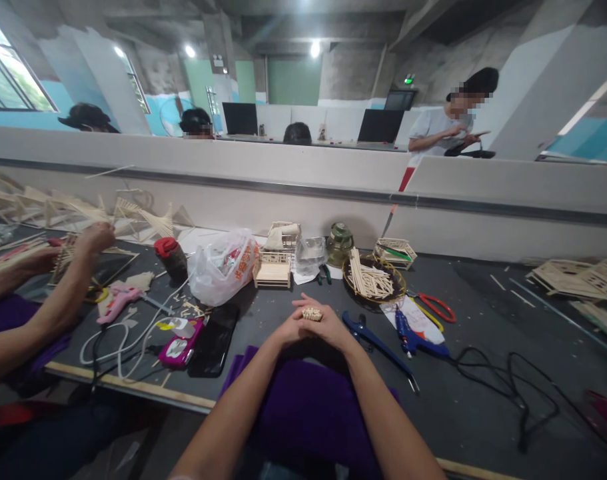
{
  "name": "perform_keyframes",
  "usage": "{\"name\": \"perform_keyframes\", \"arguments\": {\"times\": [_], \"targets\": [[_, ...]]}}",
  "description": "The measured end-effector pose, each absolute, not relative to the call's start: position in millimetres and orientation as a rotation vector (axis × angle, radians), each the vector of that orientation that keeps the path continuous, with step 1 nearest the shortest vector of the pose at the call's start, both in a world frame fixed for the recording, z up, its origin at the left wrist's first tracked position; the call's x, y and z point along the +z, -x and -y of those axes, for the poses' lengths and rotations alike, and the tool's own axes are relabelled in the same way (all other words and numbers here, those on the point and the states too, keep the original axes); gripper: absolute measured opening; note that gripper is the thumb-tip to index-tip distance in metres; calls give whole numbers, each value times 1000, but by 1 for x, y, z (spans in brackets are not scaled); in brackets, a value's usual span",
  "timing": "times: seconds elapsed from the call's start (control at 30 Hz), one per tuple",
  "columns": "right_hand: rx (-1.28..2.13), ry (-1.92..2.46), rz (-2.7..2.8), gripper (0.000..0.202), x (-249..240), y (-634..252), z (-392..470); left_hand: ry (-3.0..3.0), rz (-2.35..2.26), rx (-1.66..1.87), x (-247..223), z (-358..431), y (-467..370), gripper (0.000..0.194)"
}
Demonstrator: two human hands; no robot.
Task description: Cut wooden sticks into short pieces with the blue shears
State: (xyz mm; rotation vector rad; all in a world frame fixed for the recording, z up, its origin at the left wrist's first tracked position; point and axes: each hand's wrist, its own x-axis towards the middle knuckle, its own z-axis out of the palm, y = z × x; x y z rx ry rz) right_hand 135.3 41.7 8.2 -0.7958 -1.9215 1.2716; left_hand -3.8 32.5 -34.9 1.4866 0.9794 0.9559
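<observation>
Both hands together above near edge of surface [483, 300]. Left hand [294, 328] and right hand [334, 329] closed around small stick bundle [312, 313], pale ends up. Purple cloth [310, 413] under forearms. Beyond hands, slightly right: woven basket [350, 292], loose sticks [370, 279] inside. Right side: blue long-handled tool [383, 347], then blue glue gun [414, 340], black cord [516, 393]. Left side: black phone [214, 341], white plastic bag [216, 275] behind it. Far left: co-worker's hands [96, 237] on stick frame [66, 260].
</observation>
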Motion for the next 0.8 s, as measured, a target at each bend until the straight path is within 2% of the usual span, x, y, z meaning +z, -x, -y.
{"name": "perform_keyframes", "arguments": {"times": [0.23,0.37,0.53,0.8], "targets": [[1460,739,1824,25,14,-139,-41,-1332,-860,962,-29,-26,-1,45],[1478,705,1808,25,14,-139,-42,-1268,-865,976,-23,-24,-2,48],[1465,682,1826,23,15,-138,-42,-1303,-856,927,-19,-26,1,39],[1485,688,1842,31,18,-138,-40,-1377,-867,806,-20,-28,6,40]]}}
